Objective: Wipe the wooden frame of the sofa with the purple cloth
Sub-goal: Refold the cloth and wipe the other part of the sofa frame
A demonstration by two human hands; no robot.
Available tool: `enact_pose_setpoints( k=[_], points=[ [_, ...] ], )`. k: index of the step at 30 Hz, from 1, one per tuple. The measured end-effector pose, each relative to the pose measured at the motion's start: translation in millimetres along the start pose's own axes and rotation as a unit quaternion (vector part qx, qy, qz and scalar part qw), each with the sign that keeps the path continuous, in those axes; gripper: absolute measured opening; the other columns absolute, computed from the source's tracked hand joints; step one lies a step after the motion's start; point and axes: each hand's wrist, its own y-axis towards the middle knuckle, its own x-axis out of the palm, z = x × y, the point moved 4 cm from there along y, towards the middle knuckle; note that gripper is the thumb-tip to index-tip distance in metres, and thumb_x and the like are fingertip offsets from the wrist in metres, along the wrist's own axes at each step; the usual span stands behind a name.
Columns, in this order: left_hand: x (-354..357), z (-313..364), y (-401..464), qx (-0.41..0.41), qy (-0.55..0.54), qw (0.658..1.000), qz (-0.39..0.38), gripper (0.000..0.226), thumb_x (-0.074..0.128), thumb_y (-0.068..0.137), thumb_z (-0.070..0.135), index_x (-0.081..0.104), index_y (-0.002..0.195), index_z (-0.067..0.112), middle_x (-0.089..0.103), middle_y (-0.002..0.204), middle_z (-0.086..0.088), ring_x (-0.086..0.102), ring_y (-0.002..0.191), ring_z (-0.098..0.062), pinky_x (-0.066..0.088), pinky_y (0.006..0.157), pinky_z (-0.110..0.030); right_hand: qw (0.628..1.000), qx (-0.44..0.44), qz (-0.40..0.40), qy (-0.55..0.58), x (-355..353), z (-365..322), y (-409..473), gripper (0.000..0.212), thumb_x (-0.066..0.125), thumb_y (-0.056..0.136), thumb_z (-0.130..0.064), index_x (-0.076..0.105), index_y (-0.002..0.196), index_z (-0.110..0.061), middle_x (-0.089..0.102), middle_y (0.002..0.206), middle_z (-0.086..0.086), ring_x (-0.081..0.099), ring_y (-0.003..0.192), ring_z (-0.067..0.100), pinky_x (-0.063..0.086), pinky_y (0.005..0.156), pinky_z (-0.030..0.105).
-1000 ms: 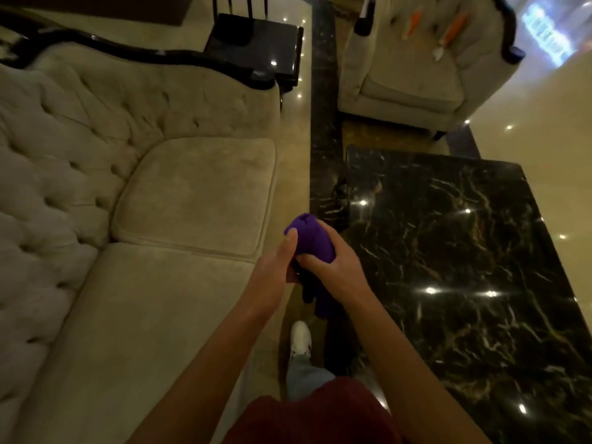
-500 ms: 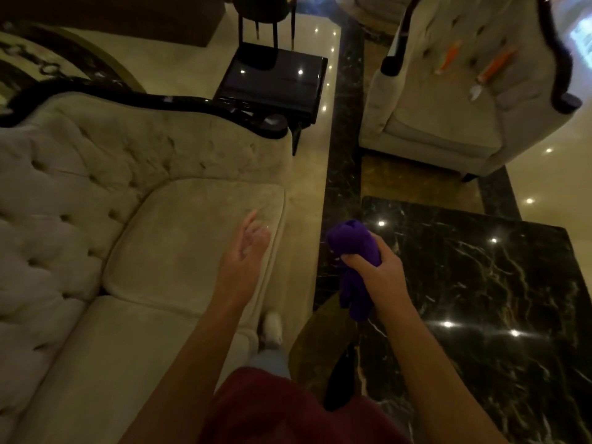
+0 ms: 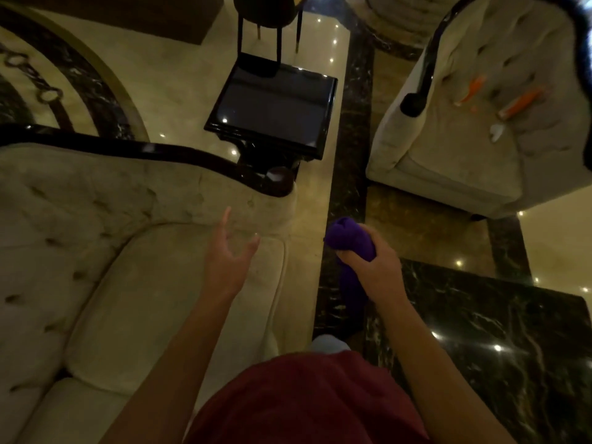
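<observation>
A cream tufted sofa (image 3: 96,251) fills the left. Its dark glossy wooden frame (image 3: 166,153) runs along the top of the arm and ends in a rounded scroll (image 3: 278,181). My right hand (image 3: 374,270) is shut on the bunched purple cloth (image 3: 350,240), held over the dark floor strip to the right of the sofa, apart from the frame. A tail of the cloth hangs below the hand. My left hand (image 3: 227,254) hovers open over the seat cushion, fingers spread, a short way below the frame.
A black glossy side table (image 3: 272,107) stands just beyond the sofa arm. A cream armchair (image 3: 464,139) with orange-handled tools on its seat is at the upper right. A black marble coffee table (image 3: 496,347) lies at the lower right. A narrow aisle runs between.
My left hand let go of the cloth and moved left over the cushion. The view has advanced toward the sofa arm, so the wooden frame sits nearer my hands. My right hand keeps the cloth.
</observation>
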Motion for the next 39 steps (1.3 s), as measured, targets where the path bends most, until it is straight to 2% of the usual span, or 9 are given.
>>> enact_pose_setpoints(
  k=[7,13,18,22,25,29,34,36,39],
  points=[
    [11.5,-18.4,111.9,-0.063,0.019,0.996,0.051,0.077,0.074,0.094,0.033,0.032,0.159,0.030,0.040,0.160,-0.001,0.041,0.144,-0.021,0.038,0.118,-0.049,0.991,-0.018,-0.100,-0.092,58.9,-18.8,153.0,0.035,0.073,0.091,-0.013,0.059,0.117,-0.032,0.064,0.103,-0.009,0.062,0.083,-0.013,0.047,0.063,0.003],
    [64.0,-61.6,159.7,-0.201,0.015,0.972,0.121,0.076,0.072,0.095,0.031,0.032,0.159,0.021,0.041,0.157,-0.007,0.045,0.139,-0.025,0.039,0.115,-0.045,0.956,-0.085,-0.208,-0.190,133.5,-4.7,295.6,0.040,0.074,0.086,-0.019,0.055,0.115,-0.040,0.057,0.114,-0.011,0.061,0.100,0.012,0.052,0.088,0.033],
    [121.5,-69.7,187.1,-0.307,-0.026,0.934,0.179,0.073,0.071,0.096,0.030,0.034,0.158,0.019,0.044,0.153,-0.003,0.045,0.140,-0.026,0.036,0.113,-0.034,0.898,-0.198,-0.284,-0.272,191.4,-4.0,387.6,0.044,0.075,0.082,-0.031,0.061,0.123,-0.023,0.053,0.115,-0.009,0.046,0.107,0.010,0.039,0.090,0.031],
    [152.7,-79.7,208.3,-0.333,-0.083,0.916,0.209,0.068,0.066,0.099,0.036,0.033,0.158,0.027,0.036,0.162,-0.004,0.041,0.144,-0.024,0.038,0.118,-0.049,0.868,-0.239,-0.329,-0.284,239.4,2.4,427.9,0.048,0.071,0.083,-0.033,0.062,0.128,-0.020,0.061,0.125,0.004,0.054,0.113,0.019,0.038,0.093,0.032],
    [156.8,-95.8,223.9,-0.350,-0.105,0.900,0.237,0.065,0.064,0.100,0.037,0.036,0.157,0.026,0.038,0.161,-0.003,0.042,0.144,-0.023,0.038,0.118,-0.050,0.846,-0.261,-0.354,-0.302,266.9,23.3,437.9,0.049,0.073,0.084,-0.030,0.062,0.131,-0.020,0.063,0.126,0.005,0.057,0.115,0.023,0.046,0.098,0.040],
    [145.0,-120.7,246.0,-0.324,-0.107,0.904,0.257,0.058,0.059,0.103,0.031,0.039,0.156,0.019,0.044,0.158,-0.003,0.043,0.142,-0.017,0.037,0.119,-0.038,0.840,-0.300,-0.308,-0.331,269.9,53.1,427.4,0.055,0.068,0.084,-0.036,0.062,0.135,-0.017,0.063,0.134,0.010,0.056,0.121,0.030,0.044,0.103,0.044],
    [124.1,-148.6,289.0,-0.296,-0.113,0.904,0.286,0.053,0.052,0.105,0.029,0.040,0.155,0.017,0.044,0.157,-0.003,0.045,0.140,-0.015,0.041,0.112,-0.029,0.855,-0.351,-0.228,-0.306,252.4,85.8,406.6,0.058,0.071,0.080,-0.025,0.060,0.136,-0.014,0.051,0.149,0.018,0.042,0.143,0.038,0.031,0.120,0.055],
    [116.0,-157.3,303.5,-0.287,-0.097,0.898,0.319,0.046,0.053,0.106,0.026,0.047,0.149,0.010,0.052,0.144,-0.004,0.052,0.129,-0.013,0.045,0.107,-0.028,0.860,-0.346,-0.215,-0.307,255.1,90.4,401.4,0.058,0.071,0.080,-0.022,0.059,0.136,-0.013,0.050,0.151,0.018,0.037,0.148,0.041,0.021,0.126,0.056],
    [107.7,-164.3,310.0,-0.287,-0.097,0.890,0.340,0.035,0.054,0.104,0.025,0.054,0.135,0.009,0.054,0.121,0.005,0.057,0.099,0.011,0.049,0.087,-0.014,0.876,-0.324,-0.190,-0.301,263.5,90.3,393.4,0.058,0.070,0.082,-0.022,0.058,0.138,-0.013,0.048,0.154,0.018,0.033,0.150,0.041,0.015,0.128,0.053]
  ],
)
